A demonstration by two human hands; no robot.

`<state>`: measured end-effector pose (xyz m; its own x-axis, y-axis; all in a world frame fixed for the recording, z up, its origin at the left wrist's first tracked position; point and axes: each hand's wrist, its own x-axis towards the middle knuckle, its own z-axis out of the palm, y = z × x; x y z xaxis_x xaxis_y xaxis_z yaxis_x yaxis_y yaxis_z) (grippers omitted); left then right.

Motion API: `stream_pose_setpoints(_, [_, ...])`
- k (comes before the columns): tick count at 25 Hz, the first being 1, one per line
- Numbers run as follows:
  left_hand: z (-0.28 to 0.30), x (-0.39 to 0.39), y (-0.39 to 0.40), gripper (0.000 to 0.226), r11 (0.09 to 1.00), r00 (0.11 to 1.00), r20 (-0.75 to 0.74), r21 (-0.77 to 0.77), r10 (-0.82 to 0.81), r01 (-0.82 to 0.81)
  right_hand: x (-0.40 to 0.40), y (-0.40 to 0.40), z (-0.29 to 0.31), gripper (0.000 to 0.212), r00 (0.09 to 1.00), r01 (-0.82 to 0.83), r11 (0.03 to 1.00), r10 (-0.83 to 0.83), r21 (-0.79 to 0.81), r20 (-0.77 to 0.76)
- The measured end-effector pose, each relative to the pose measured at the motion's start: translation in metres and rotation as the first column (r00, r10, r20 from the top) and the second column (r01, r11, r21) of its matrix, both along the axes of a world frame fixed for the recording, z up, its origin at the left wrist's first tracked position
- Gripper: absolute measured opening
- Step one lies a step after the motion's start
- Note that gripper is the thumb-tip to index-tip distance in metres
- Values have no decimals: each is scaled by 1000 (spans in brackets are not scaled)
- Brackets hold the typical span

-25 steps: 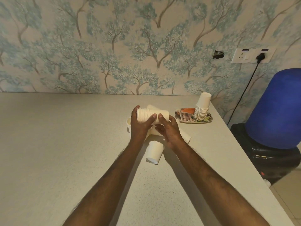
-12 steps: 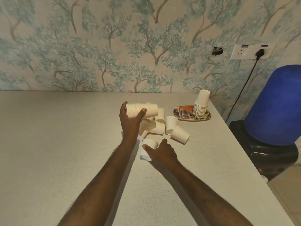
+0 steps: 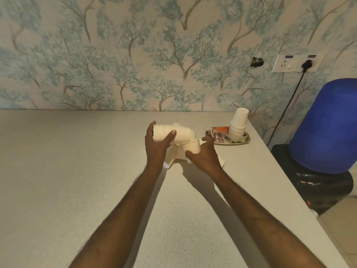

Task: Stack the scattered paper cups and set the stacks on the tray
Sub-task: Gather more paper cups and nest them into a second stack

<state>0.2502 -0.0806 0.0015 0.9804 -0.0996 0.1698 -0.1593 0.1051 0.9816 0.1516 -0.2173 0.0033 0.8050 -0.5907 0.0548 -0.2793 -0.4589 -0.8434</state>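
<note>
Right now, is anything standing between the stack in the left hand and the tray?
The right hand, holding a single paper cup, sits between the held stack and the tray. The other stack fills the tray's right part.

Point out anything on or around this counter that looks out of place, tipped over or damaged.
Loose paper cups lie tipped on their sides in a jumble on the counter, below the left hand. On the wall, a ragged dark hole beside the socket plate looks like damage. The stack on the tray stands upside down but tidy.
</note>
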Motion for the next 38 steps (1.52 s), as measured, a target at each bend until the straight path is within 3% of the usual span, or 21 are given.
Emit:
stream_pose_setpoints(5, [10,0,0,79,998,998,-12,-23,-61,61,4,-25,10,55,975,-152,977,173,-150,138])
stream_pose_setpoints(14, [14,-7,-13,72,980,978,-52,-28,-200,199,8,-35,15,59,908,-283,938,329,-200,261])
stream_pose_setpoints(18, [11,-12,-27,76,978,977,-78,-75,-200,194,10,-42,17,63,915,-261,950,299,-170,272])
stream_pose_setpoints(22, [8,-11,-34,80,982,986,-82,-132,-146,135,3,-60,5,64,934,-237,972,228,-1,276])
stream_pose_setpoints(25, [7,-7,-36,83,990,994,-67,-118,-91,82,-8,-81,-19,51,980,-119,985,137,-123,141])
stream_pose_setpoints(28, [7,-7,-42,83,993,996,-56,-100,-75,69,-18,-93,-40,72,981,-110,951,56,-290,-187])
stream_pose_setpoints(30, [8,-8,-47,84,992,995,-52,-96,-87,82,-23,-94,-48,89,945,-148,922,25,-357,-326])
stream_pose_setpoints(32, [8,-10,-50,87,992,994,-49,-87,-95,91,-25,-94,-54,94,935,-175,899,24,-400,-353])
stream_pose_setpoints(38, [8,-13,-53,95,995,995,-46,-61,-84,81,-32,-102,-50,72,941,-192,899,56,-394,-333])
